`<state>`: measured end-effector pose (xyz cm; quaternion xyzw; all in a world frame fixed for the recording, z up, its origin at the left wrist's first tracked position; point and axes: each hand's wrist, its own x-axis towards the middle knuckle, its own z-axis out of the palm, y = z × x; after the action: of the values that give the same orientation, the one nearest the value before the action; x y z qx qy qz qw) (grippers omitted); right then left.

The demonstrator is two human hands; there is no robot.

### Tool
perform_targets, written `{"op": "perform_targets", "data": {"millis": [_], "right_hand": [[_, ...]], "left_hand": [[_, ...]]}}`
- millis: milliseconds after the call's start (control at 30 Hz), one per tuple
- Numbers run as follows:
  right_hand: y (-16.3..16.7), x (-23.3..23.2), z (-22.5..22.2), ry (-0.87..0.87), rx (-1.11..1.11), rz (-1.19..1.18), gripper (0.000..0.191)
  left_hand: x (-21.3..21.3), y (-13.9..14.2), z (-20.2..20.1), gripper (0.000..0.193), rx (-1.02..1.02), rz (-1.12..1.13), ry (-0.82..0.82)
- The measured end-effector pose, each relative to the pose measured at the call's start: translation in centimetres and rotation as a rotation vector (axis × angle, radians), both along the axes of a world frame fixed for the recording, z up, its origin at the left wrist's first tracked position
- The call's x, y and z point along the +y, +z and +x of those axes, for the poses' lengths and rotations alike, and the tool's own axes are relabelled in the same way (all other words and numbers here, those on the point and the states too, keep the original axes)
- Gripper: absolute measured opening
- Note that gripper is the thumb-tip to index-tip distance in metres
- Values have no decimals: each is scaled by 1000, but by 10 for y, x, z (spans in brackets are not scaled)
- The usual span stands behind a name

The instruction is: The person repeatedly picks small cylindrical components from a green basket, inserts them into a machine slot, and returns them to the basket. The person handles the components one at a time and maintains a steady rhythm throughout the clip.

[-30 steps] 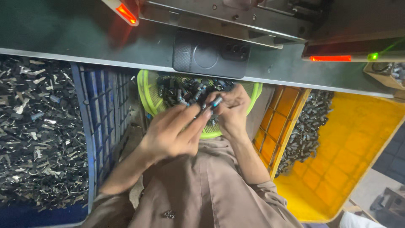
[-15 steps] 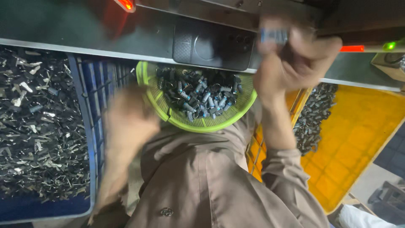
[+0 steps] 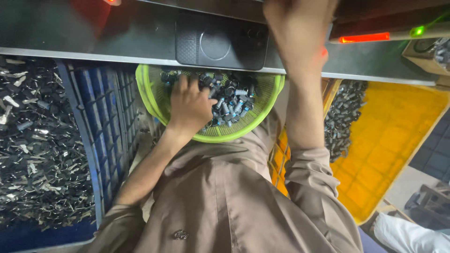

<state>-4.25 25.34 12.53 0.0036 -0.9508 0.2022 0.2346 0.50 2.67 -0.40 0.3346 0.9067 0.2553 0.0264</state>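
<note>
One camera only, on my head, tilted steeply down past my chest, so my brown shirt [image 3: 225, 197] fills the near bottom middle. It faces the far edge of the bench [image 3: 93, 33], which runs across the top. Close range: my left hand [image 3: 190, 105] in the green basket [image 3: 150, 96] sits mid-frame, my right hand [image 3: 300, 33] is cropped at the top edge. Blue crate [image 3: 101, 122] falls left, yellow crate [image 3: 393, 136] right. No second view, so nothing overlaps.
</note>
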Motion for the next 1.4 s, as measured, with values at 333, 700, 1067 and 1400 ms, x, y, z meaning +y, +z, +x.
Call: {"op": "perform_targets", "data": {"millis": [333, 700, 1067, 1400], "right_hand": [[-65, -67, 122, 277, -237, -554, 23], [-98, -83, 153, 31, 83, -1054, 25], [-112, -75, 143, -207, -84, -2109, 31], [-47, -31, 60, 89, 189, -1198, 22]], "left_hand": [[-20, 34, 18, 28, -324, 503, -58], [-13, 75, -10, 18, -442, 818, -122], [-29, 116, 0, 9, -650, 868, -85], [-47, 60, 8, 25, -1092, 1064, 237]]}}
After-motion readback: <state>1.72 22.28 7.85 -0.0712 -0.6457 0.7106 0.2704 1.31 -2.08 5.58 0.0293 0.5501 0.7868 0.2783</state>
